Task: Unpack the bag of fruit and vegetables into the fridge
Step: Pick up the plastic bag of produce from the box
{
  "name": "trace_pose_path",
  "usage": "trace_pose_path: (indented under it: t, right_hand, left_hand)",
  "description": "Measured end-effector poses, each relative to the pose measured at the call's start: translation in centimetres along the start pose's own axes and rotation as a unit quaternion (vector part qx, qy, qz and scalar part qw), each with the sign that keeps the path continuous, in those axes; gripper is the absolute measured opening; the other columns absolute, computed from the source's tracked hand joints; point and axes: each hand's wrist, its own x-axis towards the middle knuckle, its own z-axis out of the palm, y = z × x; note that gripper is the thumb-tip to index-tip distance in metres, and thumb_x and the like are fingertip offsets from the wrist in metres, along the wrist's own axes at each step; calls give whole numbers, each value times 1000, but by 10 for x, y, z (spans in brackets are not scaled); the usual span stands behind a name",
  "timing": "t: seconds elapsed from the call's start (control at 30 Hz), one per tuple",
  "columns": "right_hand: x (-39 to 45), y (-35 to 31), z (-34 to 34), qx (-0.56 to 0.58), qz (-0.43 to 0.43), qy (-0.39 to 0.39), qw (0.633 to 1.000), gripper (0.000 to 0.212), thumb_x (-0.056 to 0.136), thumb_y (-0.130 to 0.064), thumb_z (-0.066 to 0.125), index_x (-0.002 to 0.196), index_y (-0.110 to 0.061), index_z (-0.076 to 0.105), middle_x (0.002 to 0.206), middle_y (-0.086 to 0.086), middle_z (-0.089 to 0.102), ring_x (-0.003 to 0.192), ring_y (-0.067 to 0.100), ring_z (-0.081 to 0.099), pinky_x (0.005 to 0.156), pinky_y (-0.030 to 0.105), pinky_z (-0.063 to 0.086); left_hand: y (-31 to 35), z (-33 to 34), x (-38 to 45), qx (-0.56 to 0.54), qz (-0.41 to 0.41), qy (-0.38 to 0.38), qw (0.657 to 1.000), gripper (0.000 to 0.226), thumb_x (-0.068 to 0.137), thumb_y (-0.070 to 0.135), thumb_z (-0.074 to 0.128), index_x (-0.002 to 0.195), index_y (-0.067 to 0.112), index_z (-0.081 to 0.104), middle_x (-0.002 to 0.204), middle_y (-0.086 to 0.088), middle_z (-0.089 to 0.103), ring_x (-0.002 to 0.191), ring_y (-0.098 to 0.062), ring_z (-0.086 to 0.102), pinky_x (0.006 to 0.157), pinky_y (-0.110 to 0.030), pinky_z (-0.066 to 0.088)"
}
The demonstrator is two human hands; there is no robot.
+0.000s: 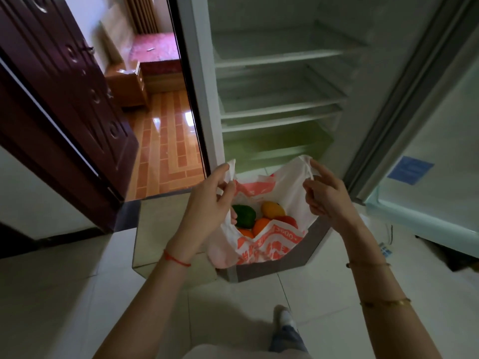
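Observation:
A white plastic bag (261, 244) with orange-red print hangs spread open in front of the open fridge (280, 99). My left hand (207, 200) pinches its left handle, and my right hand (326, 193) pinches the right handle. Inside the bag lie a green fruit (245, 216), a yellow-orange mango (272, 209), an orange (261, 226) and something red (285, 218). The fridge's glass shelves (280, 57) hold nothing, and a greenish drawer (274, 146) sits at the bottom.
The fridge door (427, 141) stands open on the right. A dark wooden door (64, 99) opens at left onto a room with an orange tiled floor. A low grey-edged platform (298, 257) lies under the bag. My foot (282, 317) stands on pale floor tiles.

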Motion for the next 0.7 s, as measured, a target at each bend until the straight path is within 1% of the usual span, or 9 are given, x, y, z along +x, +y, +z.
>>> trace_pose_path:
  t: [0.1,0.2,0.23,0.33,0.37,0.47,0.57,0.63,0.7]
  right_hand:
    - [29,-17,-25,-34,-26,-22,999,55,97,0,43,143,-31,44,63,8,38,47,14,34,42,24,27]
    - [60,-33,-48,-33,-37,-27,998,58,96,1,43,144,-31,42,59,4,39,47,14,34,42,25,26]
    - [71,-37,-54,-39,-40,-29,998,58,96,2,43,144,-31,42,58,3,40,47,13,34,42,25,26]
    - [103,-47,-73,-62,-41,-36,997,58,96,0,43,145,-31,41,60,3,42,48,13,36,42,25,27]
    - [113,-50,-79,-68,-38,-38,996,58,96,0,43,145,-31,40,61,3,43,48,12,36,41,24,28]
    - [138,-55,-92,-72,-27,-45,996,60,95,1,41,146,-31,39,62,2,44,47,11,36,41,24,25]
    - [156,-54,-105,-74,-27,-61,995,63,93,3,40,145,-33,41,59,0,44,46,11,34,41,23,23]
    - [163,-51,-112,-85,-33,-79,993,62,94,2,41,144,-34,42,55,-5,48,46,11,35,41,23,25]
    - [170,-46,-118,-97,-34,-86,991,59,94,0,42,142,-34,44,54,-11,52,46,11,37,41,23,27]
  left_hand:
    - [23,17,31,3,14,25,1000,41,96,24,49,137,20,43,98,4,58,71,8,53,63,2,41]
    - [40,35,63,9,13,51,999,44,96,26,49,139,21,40,100,7,55,70,10,52,60,-2,43]
    - [43,41,74,8,10,59,998,44,96,27,49,139,21,40,102,5,57,73,7,54,60,-5,45]
    - [49,57,106,1,-4,74,997,45,96,30,48,140,23,40,108,-1,61,87,-8,60,73,-21,51]
    - [50,61,114,-2,-10,78,997,45,96,30,47,140,23,41,107,-1,61,89,-11,61,74,-24,52]
    - [50,74,135,7,-26,92,995,44,96,26,48,139,24,40,102,-3,61,83,-12,60,69,-22,50]
    - [46,84,145,13,-36,99,994,46,96,23,49,140,25,38,94,-15,64,78,-23,63,62,-29,50]
    - [44,88,147,15,-44,109,993,46,96,21,49,140,24,39,90,-19,63,79,-29,62,62,-30,49]
    - [44,89,145,20,-51,110,992,45,96,22,49,139,26,39,85,-20,63,76,-30,63,64,-37,51]
